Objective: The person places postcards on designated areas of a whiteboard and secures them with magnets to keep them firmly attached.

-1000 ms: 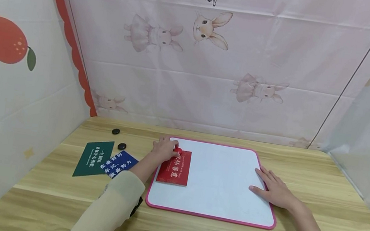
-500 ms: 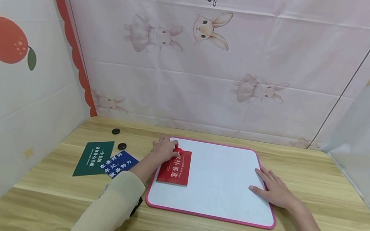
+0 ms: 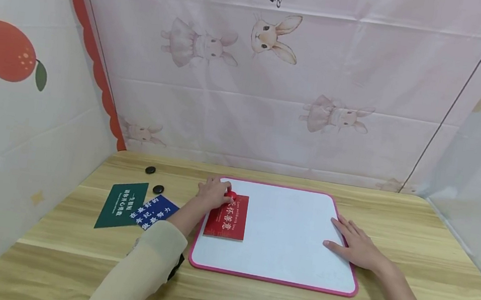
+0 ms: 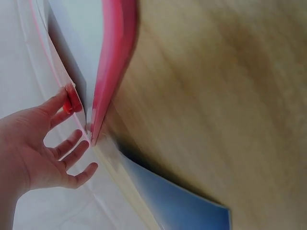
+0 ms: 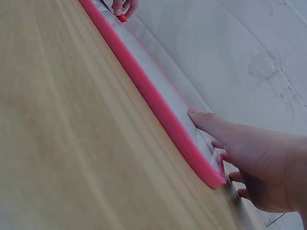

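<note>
A whiteboard (image 3: 285, 242) with a pink frame lies flat on the wooden table. Near its left side lies a red card (image 3: 231, 222) with white writing. At the card's top edge, my left hand (image 3: 213, 194) pinches a round red magnet (image 4: 72, 99) between thumb and index finger, while the other fingers spread loosely in the left wrist view. The hand hides part of the magnet and the card's upper left corner. My right hand (image 3: 357, 245) rests on the board's right edge, thumb on the white surface and fingers over the pink frame (image 5: 158, 105).
Left of the board lie a green card (image 3: 116, 204) and a blue card (image 3: 154, 212) overlapping it. Two black round pieces, one farther back (image 3: 150, 170) and one nearer (image 3: 158, 189), sit behind them. Printed cloth walls (image 3: 270, 133) enclose the table.
</note>
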`<state>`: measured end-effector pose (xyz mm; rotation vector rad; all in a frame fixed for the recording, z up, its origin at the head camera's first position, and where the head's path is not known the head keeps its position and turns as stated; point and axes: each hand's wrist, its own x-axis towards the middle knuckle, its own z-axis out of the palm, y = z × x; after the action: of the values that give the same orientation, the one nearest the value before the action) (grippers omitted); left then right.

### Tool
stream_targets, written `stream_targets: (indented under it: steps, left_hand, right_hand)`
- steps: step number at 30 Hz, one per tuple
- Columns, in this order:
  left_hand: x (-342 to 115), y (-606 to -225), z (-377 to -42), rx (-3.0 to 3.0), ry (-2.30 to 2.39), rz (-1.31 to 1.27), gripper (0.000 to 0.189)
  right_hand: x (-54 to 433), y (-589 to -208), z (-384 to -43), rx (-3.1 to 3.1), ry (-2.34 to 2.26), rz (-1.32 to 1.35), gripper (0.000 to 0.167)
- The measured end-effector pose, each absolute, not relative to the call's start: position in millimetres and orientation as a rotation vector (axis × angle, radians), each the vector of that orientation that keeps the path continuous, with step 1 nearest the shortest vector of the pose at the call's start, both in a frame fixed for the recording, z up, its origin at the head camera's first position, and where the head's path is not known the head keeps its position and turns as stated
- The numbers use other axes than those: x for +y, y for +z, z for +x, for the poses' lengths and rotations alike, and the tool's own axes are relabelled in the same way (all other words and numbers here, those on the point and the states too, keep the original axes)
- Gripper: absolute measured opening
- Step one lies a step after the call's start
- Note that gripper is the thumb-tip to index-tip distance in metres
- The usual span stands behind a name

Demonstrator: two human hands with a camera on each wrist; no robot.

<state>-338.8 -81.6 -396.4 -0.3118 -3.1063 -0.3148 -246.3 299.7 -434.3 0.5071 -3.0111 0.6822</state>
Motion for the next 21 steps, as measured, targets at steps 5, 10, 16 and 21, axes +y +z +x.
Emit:
stream_targets:
  steps: [5,10,16,21]
  left_hand:
    - [-86.1,-394.7,-342.6,-3.087,-0.403,-0.314,0.041]
    - [-97.7,-386.0,-345.0,-3.047,-0.480,-0.300,0.043]
    - [-117.5,-365.2,-337.5,-3.004,-0.464,-0.377,0.042]
    - [-137.3,-348.5,-326.7,-2.976,-0.569,-0.470,0.042]
  right_hand:
    - [298.8,-434.2,-245.1,-3.001,0.682,0.514,0.080]
    - [297.8,-432.8,-244.2,-2.996,0.674,0.520,0.079]
    - [298.5,-431.5,-244.7,-3.000,0.660,0.513,0.079]
    - [298.7,-430.5,-244.6,-3.003,0.664,0.508,0.079]
